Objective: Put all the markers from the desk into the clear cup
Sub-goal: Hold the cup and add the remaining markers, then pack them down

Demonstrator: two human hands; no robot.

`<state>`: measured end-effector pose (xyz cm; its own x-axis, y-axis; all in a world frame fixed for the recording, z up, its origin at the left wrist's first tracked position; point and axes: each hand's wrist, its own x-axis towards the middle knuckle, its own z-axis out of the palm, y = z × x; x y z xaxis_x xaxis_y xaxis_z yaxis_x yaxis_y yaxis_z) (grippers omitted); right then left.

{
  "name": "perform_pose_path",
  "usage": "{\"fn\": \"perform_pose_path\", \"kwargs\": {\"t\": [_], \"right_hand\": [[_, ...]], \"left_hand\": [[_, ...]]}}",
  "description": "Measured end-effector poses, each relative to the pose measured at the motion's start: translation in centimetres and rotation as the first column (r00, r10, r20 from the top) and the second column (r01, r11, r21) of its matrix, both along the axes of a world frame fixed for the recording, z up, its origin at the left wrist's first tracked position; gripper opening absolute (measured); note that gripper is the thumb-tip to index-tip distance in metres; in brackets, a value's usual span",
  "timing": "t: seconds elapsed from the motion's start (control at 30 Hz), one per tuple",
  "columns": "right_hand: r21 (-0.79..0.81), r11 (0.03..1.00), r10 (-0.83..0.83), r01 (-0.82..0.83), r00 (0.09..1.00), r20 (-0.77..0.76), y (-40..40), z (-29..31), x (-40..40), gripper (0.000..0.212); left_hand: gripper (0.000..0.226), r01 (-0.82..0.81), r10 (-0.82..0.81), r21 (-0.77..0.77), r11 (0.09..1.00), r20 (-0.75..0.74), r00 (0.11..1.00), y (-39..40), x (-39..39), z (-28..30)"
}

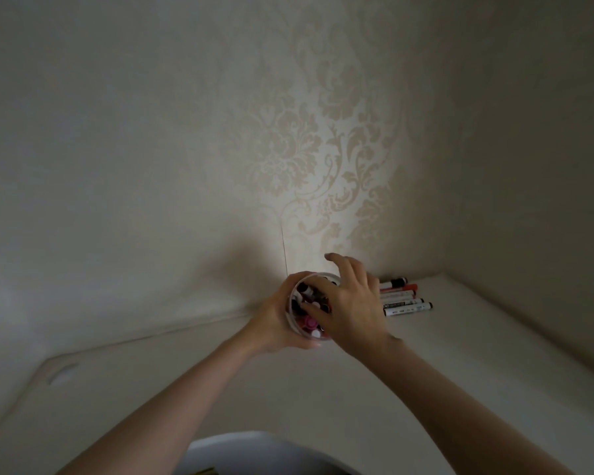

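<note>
The clear cup (310,308) is held just off the back edge of the desk (460,389), wrapped in the left hand (277,320), which is closed around its wall; it is already crowded with marker caps. The right hand (348,308) is over the cup's mouth with fingers spread loosely and the thumb dipping among the caps; whether it pinches anything I can't quite make out in this dim light. What matters next lies to the right of that hand: a small row of loose markers (405,298) near the desk's back right corner, side by side, long axes running left to right. The right hand is plainly the nearer one to them.
</note>
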<state>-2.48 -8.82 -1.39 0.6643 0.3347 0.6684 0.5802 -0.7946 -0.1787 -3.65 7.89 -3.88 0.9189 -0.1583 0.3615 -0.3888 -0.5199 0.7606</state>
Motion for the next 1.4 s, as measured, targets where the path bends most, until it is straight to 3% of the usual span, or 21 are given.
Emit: {"fn": "perform_pose_path", "kwargs": {"t": [0.17, 0.27, 0.5, 0.6, 0.7, 0.83, 1.0, 1.17, 1.27, 1.4], "right_hand": [[0.123, 0.991, -0.061, 0.054, 0.997, 0.05, 0.7, 0.3, 0.5, 0.018], [0.142, 0.986, -0.098, 0.09, 0.994, 0.048, 0.0, 0.2, 0.4, 0.023], [0.014, 0.971, -0.239, 0.24, 0.97, -0.035, -1.8, 0.4, 0.0, 0.02], [0.039, 0.994, -0.099, 0.105, 0.984, -0.147, -2.5, -0.1, 0.0, 0.018], [0.177, 0.983, 0.083, -0.047, 0.976, -0.203, -2.5, -0.2, 0.3, 0.014], [0.231, 0.97, 0.112, -0.07, 0.979, -0.173, -2.4, -0.1, 0.2, 0.01], [0.017, 1.0, 0.015, -0.013, 0.993, -0.113, -1.5, 0.6, -0.6, 0.022], [-0.322, 0.945, -0.135, 0.06, 0.967, -0.215, -0.7, 1.1, -0.5, 0.031], [-0.321, 0.944, -0.139, 0.076, 0.974, -0.177, -1.3, 1.0, -0.8, 0.021], [-0.247, 0.966, -0.119, 0.073, 0.977, -0.176, -2.1, 1.2, -1.8, 0.031]], "left_hand": [[0.097, 0.014, -0.014, 0.027, 1.0, -0.006, 1.0, -0.4, 0.1, 0.3], [0.1, 0.007, -0.007, 0.01, 1.0, -0.022, 1.0, 0.1, 0.3, 0.1], [0.106, 0.036, -0.036, -0.006, 0.999, -0.088, 0.995, 1.0, 1.1, 0.5], [0.108, 0.047, -0.045, 0.018, 0.999, -0.11, 0.993, 1.0, 1.2, 0.8], [0.109, 0.058, -0.053, 0.046, 0.997, -0.115, 0.992, 0.6, 0.9, 1.3], [0.109, 0.069, -0.064, 0.041, 0.997, -0.11, 0.992, 0.4, 0.5, 2.1], [0.105, 0.062, -0.055, 0.104, 0.993, -0.066, 0.996, -0.5, 0.1, 3.3], [0.108, 0.107, -0.095, 0.156, 0.982, -0.083, 0.992, -0.9, -0.3, 3.5], [0.106, 0.079, -0.069, 0.137, 0.987, -0.078, 0.995, -0.5, -0.5, 3.4], [0.104, 0.057, -0.051, 0.12, 0.991, -0.056, 0.997, -0.2, -0.6, 3.1]]}}
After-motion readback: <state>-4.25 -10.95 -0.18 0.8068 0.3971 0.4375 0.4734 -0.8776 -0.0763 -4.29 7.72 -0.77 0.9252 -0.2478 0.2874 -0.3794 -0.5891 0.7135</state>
